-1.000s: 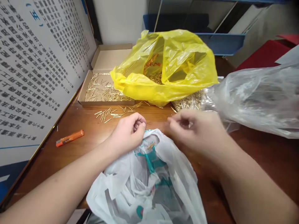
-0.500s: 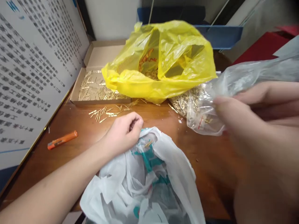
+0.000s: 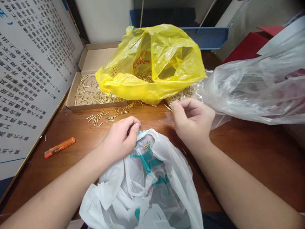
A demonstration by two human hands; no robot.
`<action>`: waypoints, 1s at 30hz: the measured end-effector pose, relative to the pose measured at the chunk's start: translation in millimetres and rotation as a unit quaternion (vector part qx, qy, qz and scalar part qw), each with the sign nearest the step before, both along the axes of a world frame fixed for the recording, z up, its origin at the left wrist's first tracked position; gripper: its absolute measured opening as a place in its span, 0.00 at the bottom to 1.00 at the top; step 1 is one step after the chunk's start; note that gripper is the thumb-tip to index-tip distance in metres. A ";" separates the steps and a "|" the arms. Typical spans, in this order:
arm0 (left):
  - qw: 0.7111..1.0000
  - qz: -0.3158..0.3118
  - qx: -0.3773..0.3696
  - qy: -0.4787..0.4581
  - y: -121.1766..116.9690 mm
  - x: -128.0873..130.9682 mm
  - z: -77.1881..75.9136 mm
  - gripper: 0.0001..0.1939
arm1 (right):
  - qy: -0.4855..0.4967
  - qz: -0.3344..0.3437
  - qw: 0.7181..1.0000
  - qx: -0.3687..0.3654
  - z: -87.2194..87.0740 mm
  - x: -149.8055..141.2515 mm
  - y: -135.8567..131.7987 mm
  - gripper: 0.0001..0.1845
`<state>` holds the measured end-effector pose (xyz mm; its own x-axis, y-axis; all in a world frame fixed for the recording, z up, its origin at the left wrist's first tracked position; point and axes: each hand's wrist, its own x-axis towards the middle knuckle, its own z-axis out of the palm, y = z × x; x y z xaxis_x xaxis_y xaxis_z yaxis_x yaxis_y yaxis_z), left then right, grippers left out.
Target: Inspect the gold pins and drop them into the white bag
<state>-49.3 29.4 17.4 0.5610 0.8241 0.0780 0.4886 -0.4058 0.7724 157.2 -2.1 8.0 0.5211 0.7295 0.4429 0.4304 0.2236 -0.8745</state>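
My left hand (image 3: pixel 125 135) is closed at the rim of a white plastic bag (image 3: pixel 176 159) with teal print, its curled fingers gripping the edge. A few thin gold-coloured pins (image 3: pixel 146 146) lie just inside the bag's mouth. My right hand (image 3: pixel 193 119) has thumb and forefinger pinched together, beside the clear plastic bag (image 3: pixel 250 89); what the fingertips hold, if anything, cannot be made out. Behind its fingertips is a heap of gold pins (image 3: pixel 182 95), partly covered by the yellow plastic bag (image 3: pixel 143 90), which also has pins inside.
An open cardboard box (image 3: pixel 102 106) with many pins stands at the back left. Loose pins (image 3: pixel 96 118) lie in front of it. An orange box cutter (image 3: pixel 60 147) is on the wooden table at left, near a printed board (image 3: pixel 35 79). A blue tray (image 3: pixel 207 36) sits behind.
My right hand has moved left and away from the camera, from over the clear bag to the pin heap. My left hand stays at the white bag's rim. The view has shifted slightly.
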 end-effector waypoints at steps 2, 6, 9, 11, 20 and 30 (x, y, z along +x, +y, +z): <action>1.000 -0.011 0.026 0.004 0.1 -2.7 5.6 0.11 | 0.032 0.005 0.999 -0.001 4.8 4.1 0.0 0.13; 0.993 -0.094 0.069 0.020 -0.2 -3.6 31.7 0.11 | 0.075 0.012 0.997 -0.009 19.5 16.7 -2.8 0.15; 0.978 -0.184 0.080 0.064 -2.1 13.1 56.2 0.10 | 0.081 0.009 0.997 0.000 23.3 26.3 -1.0 0.16; 0.960 -0.228 0.119 0.113 -3.9 36.0 66.3 0.11 | 0.082 0.000 0.997 0.006 20.8 33.3 3.4 0.17; 0.891 -0.375 0.107 0.232 -13.2 128.2 35.1 0.06 | 0.185 -0.007 0.983 -0.020 14.1 45.9 18.2 0.19; 0.902 -0.355 0.071 0.234 -13.8 124.3 40.4 0.07 | 0.158 0.015 0.987 -0.002 11.4 46.2 19.7 0.20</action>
